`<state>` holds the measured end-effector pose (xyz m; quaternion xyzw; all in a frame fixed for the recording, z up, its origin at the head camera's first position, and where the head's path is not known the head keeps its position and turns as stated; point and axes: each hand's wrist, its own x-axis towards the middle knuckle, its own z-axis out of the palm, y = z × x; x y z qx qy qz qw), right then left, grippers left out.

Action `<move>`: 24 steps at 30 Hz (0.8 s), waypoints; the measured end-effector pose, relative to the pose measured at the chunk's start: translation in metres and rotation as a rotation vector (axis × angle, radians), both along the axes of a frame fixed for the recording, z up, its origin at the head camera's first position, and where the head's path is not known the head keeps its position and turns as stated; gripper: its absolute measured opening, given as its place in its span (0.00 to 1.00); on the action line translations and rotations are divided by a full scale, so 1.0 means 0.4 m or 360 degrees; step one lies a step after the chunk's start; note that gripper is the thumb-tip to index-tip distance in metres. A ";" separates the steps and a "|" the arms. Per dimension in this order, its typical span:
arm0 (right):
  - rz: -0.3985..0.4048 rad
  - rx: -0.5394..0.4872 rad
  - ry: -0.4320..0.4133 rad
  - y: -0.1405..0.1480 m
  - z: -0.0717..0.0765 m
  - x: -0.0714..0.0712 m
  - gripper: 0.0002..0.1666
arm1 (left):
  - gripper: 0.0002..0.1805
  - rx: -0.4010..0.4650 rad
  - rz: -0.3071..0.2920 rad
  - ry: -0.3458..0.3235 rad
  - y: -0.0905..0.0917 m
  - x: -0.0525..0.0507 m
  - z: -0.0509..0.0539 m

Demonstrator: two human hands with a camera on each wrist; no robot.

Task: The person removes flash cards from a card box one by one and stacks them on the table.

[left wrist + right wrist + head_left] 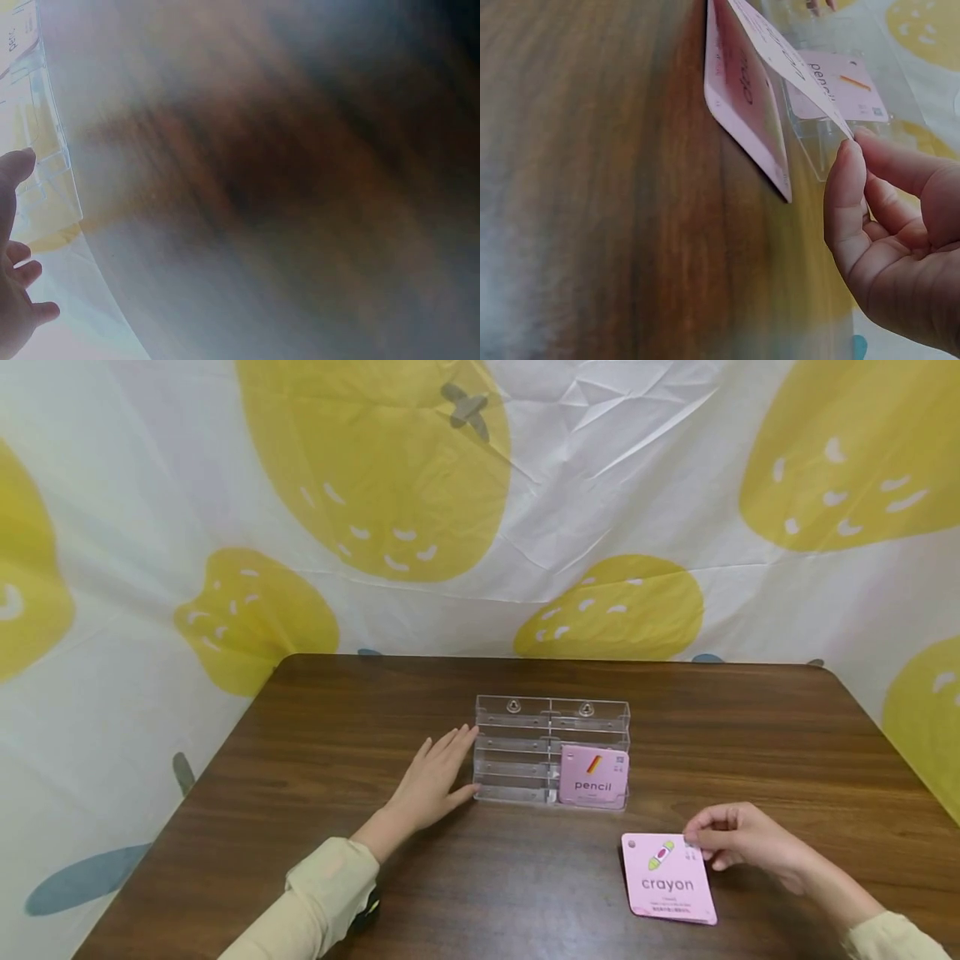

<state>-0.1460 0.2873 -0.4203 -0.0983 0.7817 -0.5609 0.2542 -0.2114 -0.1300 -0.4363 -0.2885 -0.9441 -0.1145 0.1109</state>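
Observation:
My right hand (757,847) pinches the top right corner of a pink flashcard (667,881) that reads "crayon". In the right wrist view this card tilts up, with its far edge low, and another pink card (742,112) lies beneath it on the table. My left hand (431,777) has its fingers stretched out against the left side of a clear plastic card rack (513,770). A pink "pencil" flashcard (594,777) stands in the rack's lower right pocket. The left wrist view shows the fingers beside the rack's edge.
The dark wood-grain table (360,693) carries the rack near its middle. Behind it hangs a white curtain (420,618) with large yellow fruit prints. A small dark object (366,912) is partly visible by the left sleeve.

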 end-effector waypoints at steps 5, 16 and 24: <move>0.0029 -0.0024 -0.0037 0.007 -0.012 0.008 0.11 | 0.43 -0.0007 0.0008 0.0000 0.000 0.000 0.001; 0.0029 -0.0039 -0.0054 0.005 -0.033 0.000 0.10 | 0.43 -0.0001 0.0016 -0.0027 0.001 0.002 0.005; 0.0017 0.0093 0.0043 -0.003 -0.033 0.001 0.18 | 0.43 -0.0013 0.0026 -0.0051 0.004 0.002 0.007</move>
